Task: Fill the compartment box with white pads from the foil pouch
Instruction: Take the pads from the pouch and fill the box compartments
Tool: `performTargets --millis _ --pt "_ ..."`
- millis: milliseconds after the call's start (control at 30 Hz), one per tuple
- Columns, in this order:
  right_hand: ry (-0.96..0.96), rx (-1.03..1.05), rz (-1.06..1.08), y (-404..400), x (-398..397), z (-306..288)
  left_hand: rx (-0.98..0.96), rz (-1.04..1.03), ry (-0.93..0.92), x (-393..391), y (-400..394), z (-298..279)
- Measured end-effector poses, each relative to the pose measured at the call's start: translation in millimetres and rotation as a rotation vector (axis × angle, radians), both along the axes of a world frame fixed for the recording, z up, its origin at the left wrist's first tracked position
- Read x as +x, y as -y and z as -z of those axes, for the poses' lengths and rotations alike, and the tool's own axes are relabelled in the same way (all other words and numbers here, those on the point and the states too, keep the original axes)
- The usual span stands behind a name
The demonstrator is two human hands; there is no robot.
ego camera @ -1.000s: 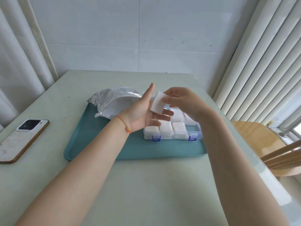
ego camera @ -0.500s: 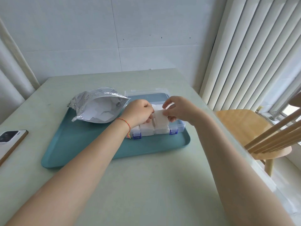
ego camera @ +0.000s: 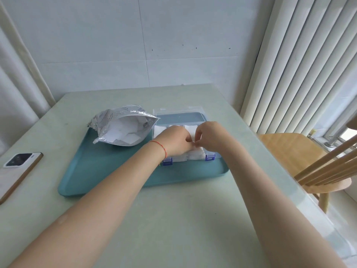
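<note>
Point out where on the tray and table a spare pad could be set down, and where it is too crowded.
Free: the tray floor in front of the foil pouch, left of the left hand; also the table between tray and viewer, and between the phone and tray. Crowded: the compartment box, where both hands, the right hand included, work over the pads.

table [ego camera: 173, 219] pale green | on it: teal tray [ego camera: 100, 171], phone [ego camera: 17, 167]

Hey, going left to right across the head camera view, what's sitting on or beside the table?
Phone → teal tray, on it the foil pouch and then the compartment box, where the left hand and right hand meet → wooden chair.
</note>
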State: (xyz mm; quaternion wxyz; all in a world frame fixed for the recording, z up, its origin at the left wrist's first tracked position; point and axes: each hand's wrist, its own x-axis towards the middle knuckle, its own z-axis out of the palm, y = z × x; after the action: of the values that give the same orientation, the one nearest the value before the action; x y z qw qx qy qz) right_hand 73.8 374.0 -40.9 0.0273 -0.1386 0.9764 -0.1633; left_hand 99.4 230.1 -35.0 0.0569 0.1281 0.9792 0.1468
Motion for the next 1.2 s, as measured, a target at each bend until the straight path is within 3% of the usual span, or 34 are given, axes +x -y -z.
performTargets --millis 133,300,433,500,633,733,933,1000,1200 --pt "-0.079 0.015 0.013 13 -3 -7 0.089 -0.019 -0.063 5 13 -10" --pt "-0.163 -0.137 -0.079 64 11 -27 0.313 -0.248 -0.556 19 73 -8" --pt "-0.106 -0.202 -0.175 119 15 -17 0.233 -0.391 -0.899 37 132 6" --pt "-0.089 -0.178 -0.174 143 14 -12 0.198 -0.417 -0.859 43 159 17" --pt "-0.097 -0.106 -0.096 180 12 -8 0.263 -0.451 -0.544 50 180 19" --pt "-0.075 -0.149 -0.035 196 11 -9 0.341 -0.443 -0.527 48 180 15" --pt "0.194 -0.405 0.127 217 -1 -15 0.487 -0.465 -0.518 44 182 16" --pt "0.33 -0.722 0.236 222 -12 -12 0.521 -0.458 -0.501 42 184 14" --pt "0.426 -0.97 0.447 236 -24 -5 0.545 -0.442 -0.483 39 190 10"
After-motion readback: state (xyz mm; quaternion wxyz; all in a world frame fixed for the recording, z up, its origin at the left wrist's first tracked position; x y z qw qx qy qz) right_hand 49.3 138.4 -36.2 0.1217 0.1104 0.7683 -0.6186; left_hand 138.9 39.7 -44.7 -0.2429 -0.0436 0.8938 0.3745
